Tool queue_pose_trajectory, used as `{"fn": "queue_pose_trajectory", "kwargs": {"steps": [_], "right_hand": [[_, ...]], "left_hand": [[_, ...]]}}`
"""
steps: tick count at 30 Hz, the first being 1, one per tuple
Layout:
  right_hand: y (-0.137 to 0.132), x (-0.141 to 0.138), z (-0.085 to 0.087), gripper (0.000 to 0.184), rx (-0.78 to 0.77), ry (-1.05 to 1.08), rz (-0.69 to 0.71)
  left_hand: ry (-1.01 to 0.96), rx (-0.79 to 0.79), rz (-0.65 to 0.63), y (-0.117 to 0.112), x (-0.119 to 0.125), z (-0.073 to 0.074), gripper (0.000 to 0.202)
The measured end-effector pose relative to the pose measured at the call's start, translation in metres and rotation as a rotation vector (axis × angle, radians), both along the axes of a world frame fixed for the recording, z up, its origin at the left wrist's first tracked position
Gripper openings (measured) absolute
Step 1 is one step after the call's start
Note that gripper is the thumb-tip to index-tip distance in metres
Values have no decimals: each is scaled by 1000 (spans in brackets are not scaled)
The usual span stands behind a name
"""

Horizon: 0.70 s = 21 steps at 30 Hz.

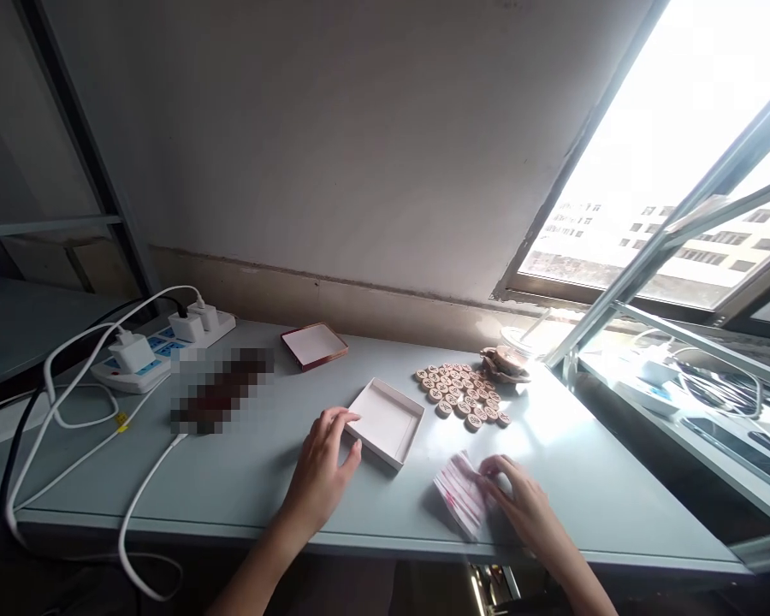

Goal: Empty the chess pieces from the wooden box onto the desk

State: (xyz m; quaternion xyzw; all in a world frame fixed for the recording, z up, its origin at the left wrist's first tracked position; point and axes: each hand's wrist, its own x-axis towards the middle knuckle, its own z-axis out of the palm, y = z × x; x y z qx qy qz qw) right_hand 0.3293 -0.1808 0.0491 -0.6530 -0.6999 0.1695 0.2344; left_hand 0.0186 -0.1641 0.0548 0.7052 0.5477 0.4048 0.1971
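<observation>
My left hand [322,469] rests on the table with its fingers curled against the near left corner of an open white box [388,421], which holds nothing. My right hand [522,503] lies with its fingers pressed on a folded sheet with red lines [462,494] near the table's front edge. Beyond the box, several round wooden game pieces [462,394] lie flat in a cluster.
A red-rimmed lid [314,345] lies upside down near the wall. A power strip [160,346] with white chargers and trailing cables sits at the left, beside a blurred dark object [222,389]. A cup with a lid [508,363] stands by the window frame. The table [244,479] ends just before me.
</observation>
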Motion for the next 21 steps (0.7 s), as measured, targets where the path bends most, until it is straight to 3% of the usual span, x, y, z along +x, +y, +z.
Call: {"fn": "queue_pose_trajectory", "kwargs": {"steps": [6,8,11,13,16,21], "right_hand": [[38,-50,37,22,44,223,259],[59,-67,39,19,92,248,266],[88,-89,32,17,122,305,207],[99,-102,24,17,118,281,157],[99,-119,13,12,148,61,69],[87,-125,10,12,293,-159,35]], "left_hand": [[18,0,-161,73,9,22,19],[-29,45,-261,96,12,21,20],[-93,105,-257,119,11,14,23],[-129,103,-217,126,7,7,25],[-141,8,-209,128,2,-8,26],[-155,-120,-355,120,7,-26,59]]}}
